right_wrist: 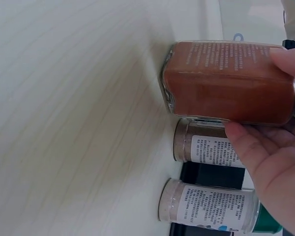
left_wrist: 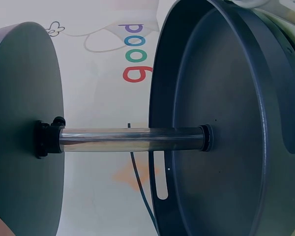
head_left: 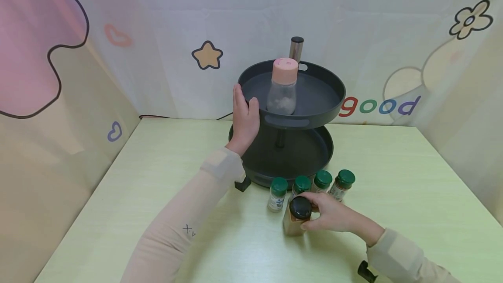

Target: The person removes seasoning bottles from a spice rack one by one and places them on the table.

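Observation:
My right hand point(head_left: 335, 214) grips a square glass spice jar point(head_left: 295, 225) with a black lid, in front of a row of green-capped jars. In the right wrist view that jar point(right_wrist: 231, 83) shows a reddish-brown filling and printed text, with thumb and fingers around its upper part. My left hand point(head_left: 245, 119), fingers straight, rests against the left rim of the upper tray point(head_left: 306, 122) of a dark two-tier stand. On that tray stands a clear bottle point(head_left: 282, 97) with a pink cap. The lower tray point(left_wrist: 221, 113) shows bare in the left wrist view, below the metal post point(left_wrist: 108, 139).
Several green-capped spice jars, among them the leftmost one point(head_left: 277, 195) and the rightmost one point(head_left: 344, 183), stand just before the lower tray. A printed curtain point(head_left: 169, 64) hangs behind the pale table point(head_left: 129, 213). A black cable lies along the table's back edge.

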Motion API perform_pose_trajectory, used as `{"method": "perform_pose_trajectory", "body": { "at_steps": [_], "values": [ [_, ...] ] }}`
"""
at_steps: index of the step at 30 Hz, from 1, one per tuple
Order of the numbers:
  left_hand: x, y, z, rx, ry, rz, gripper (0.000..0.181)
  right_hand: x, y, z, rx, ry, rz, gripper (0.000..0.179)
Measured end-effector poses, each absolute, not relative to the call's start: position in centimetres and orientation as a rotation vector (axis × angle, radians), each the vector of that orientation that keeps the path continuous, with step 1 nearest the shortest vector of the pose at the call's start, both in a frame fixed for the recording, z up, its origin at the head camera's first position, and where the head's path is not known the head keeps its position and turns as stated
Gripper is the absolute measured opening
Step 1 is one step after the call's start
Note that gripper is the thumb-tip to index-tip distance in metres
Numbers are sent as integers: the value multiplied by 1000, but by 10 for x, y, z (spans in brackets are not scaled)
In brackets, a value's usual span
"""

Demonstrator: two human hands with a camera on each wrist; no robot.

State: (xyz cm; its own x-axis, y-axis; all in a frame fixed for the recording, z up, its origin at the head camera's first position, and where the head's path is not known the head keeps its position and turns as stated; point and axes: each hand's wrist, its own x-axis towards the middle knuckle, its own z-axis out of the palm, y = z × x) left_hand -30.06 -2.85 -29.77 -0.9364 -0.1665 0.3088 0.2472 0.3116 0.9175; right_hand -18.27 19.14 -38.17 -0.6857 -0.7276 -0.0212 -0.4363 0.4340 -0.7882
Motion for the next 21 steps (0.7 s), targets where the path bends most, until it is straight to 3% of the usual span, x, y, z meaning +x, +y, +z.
{"method": "perform_pose_trajectory", "body": {
  "at_steps": [21],
  "values": [
    [-299, -29, -297, -83, -2233, -1666, 61, -180, 196, -360, -870, 2270, -1133, 52]
  ]
}}
